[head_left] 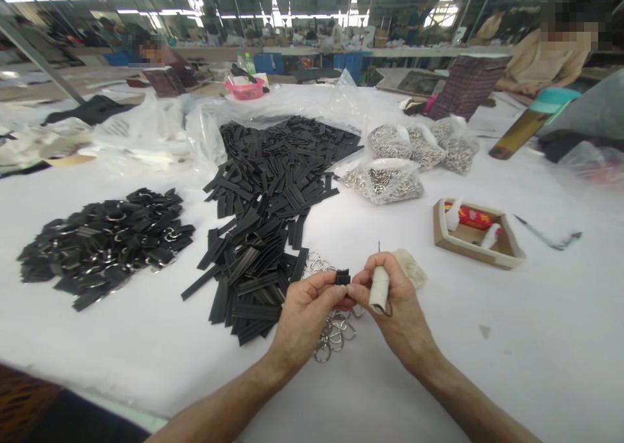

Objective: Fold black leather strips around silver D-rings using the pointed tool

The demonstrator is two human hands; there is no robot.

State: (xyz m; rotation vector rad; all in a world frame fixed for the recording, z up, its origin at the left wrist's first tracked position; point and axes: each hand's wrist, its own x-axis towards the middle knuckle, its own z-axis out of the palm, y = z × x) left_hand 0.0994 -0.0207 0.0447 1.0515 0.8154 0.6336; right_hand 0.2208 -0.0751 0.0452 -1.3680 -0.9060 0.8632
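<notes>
A small folded black strip [342,277] is pinched in the fingertips of my left hand [312,303], above the table. My right hand [394,300] meets it there, thumb and index finger touching the strip's lower end. Tucked in the right palm is a tool with a wrapped whitish handle [379,290] and a thin metal tip pointing away from me. Loose metal D-rings [336,334] lie under and between my hands. Left of them spreads a large heap of flat black strips [263,235]. Whether a ring sits in the held strip is hidden by my fingers.
A pile of black strips with rings [107,241] lies at left. Clear bags of rings [385,182] stand beyond my hands. At right are a cardboard tray [480,256] with glue bottles, thread snips [548,234] and a bottle [533,121]. People sit across the table.
</notes>
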